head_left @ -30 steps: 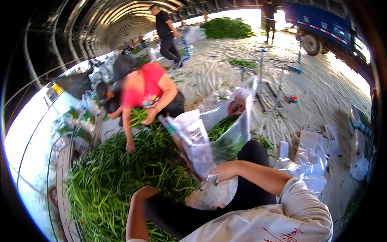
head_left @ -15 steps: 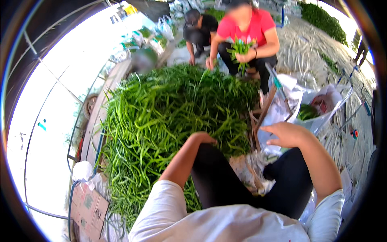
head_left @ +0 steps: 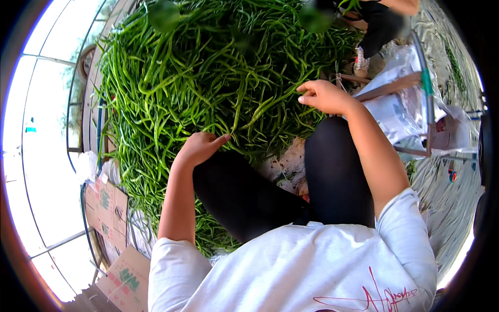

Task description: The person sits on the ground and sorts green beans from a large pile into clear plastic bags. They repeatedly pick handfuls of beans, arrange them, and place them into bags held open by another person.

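Note:
A wide heap of long green chili peppers [head_left: 171, 88] spreads in front of me. My left hand [head_left: 201, 148] is at the near part of the heap, just above my left knee. Its thumb stretches out to the right; the other fingers are mostly hidden, and no pepper shows in it. Over the heap's right side, my right hand [head_left: 325, 97] reaches out with fingers extended and thumb apart, holding nothing. A few pepper tips lie close to its fingertips. Whether either hand touches the peppers I cannot tell.
On the right, a metal-and-wood frame [head_left: 427, 99] holds a clear plastic bag [head_left: 397, 125]. Printed cardboard boxes [head_left: 106, 213] stand at the lower left beside the heap. Another person's dark-clad leg [head_left: 382, 26] is at the far right edge of the heap.
My view has tipped down, so most of the two people ahead has left it. My right hand has moved from beside the plastic bag to over the heap; my left hand now shows its thumb.

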Demonstrator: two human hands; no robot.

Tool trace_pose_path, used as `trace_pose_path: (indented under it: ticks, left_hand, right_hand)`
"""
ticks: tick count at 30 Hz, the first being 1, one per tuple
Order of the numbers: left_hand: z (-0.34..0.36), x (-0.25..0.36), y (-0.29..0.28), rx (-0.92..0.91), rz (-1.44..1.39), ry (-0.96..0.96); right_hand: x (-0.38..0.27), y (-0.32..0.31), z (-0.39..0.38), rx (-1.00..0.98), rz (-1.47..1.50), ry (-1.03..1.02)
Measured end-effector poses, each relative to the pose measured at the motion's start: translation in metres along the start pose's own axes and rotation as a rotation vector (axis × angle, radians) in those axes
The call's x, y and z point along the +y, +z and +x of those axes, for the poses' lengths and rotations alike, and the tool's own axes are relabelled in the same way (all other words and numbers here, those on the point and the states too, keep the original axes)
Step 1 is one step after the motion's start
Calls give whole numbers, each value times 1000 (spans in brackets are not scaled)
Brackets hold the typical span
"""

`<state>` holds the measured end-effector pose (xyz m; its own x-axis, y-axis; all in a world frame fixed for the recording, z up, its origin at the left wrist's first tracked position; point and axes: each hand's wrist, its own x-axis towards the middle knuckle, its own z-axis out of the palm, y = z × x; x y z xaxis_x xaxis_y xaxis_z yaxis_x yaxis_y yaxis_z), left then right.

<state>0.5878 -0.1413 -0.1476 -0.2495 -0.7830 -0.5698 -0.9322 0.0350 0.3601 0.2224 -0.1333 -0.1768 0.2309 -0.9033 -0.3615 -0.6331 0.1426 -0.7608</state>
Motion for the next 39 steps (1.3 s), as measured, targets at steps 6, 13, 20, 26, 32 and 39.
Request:
trace_pose_path:
  ticks: [6, 13, 20, 26, 32, 39]
  left_hand:
    - [-26, 4, -5, -89, 193, -134]
    - [4, 40, 2, 142, -100, 124]
    - [74, 55, 26, 592, -122, 451]
    - [90, 43, -7, 534, -527, 6]
    - [90, 29, -6, 303, -427, -115]
    - [80, 26, 10, 88, -484, -28]
  right_hand:
    - [78, 78, 99, -259, 707, 529]
    - [117, 156, 156, 387, 1143, 430]
    - [-35, 92, 88, 156, 1347, -190]
    - [47, 146, 148, -270, 850, 538]
    - [31, 183, 167, 84, 889, 277]
    - [-30, 126, 124, -23, 1221, -110]
